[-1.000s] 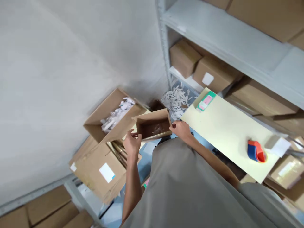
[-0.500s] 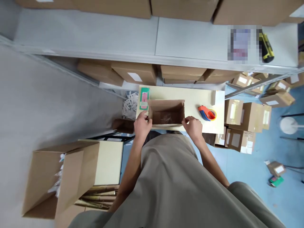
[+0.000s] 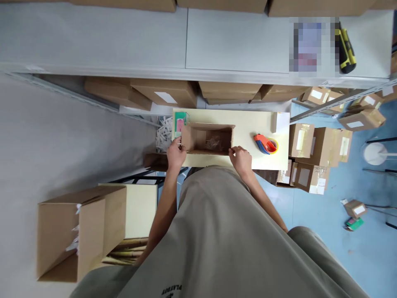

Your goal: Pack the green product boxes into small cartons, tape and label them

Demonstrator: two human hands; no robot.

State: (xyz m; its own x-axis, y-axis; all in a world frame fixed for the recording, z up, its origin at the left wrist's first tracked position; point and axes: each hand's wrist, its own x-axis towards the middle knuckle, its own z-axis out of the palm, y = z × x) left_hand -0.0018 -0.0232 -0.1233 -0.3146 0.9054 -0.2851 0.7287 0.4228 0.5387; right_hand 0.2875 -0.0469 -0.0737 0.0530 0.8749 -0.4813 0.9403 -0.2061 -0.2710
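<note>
An open cardboard box [image 3: 192,138] stands on a small pale table, with a crumpled clear piece of plastic [image 3: 213,142] inside. My left hand [image 3: 176,155] is closed at the box's near left corner, its fingertips partly hidden. At the near right corner, my right hand [image 3: 242,160] pinches the edge of the box. A green and pink pack [image 3: 180,121] lies behind the box's left end, partly covered by it. To the right of the box is a red and blue tape dispenser [image 3: 265,144] with a yellow-edged roll.
A small white box [image 3: 281,123] stands at the table's [image 3: 248,118] back right corner. Beyond the table rises a grey shelf [image 3: 124,37] with cartons and a yellow-black cutter [image 3: 347,51]. A large open carton [image 3: 91,236] sits at lower left; several parcels [image 3: 322,145] are stacked at right.
Both hands have shifted the box slightly left and away from the table's near edge, so it covers more of the green pack. The whole view has also shifted a little.
</note>
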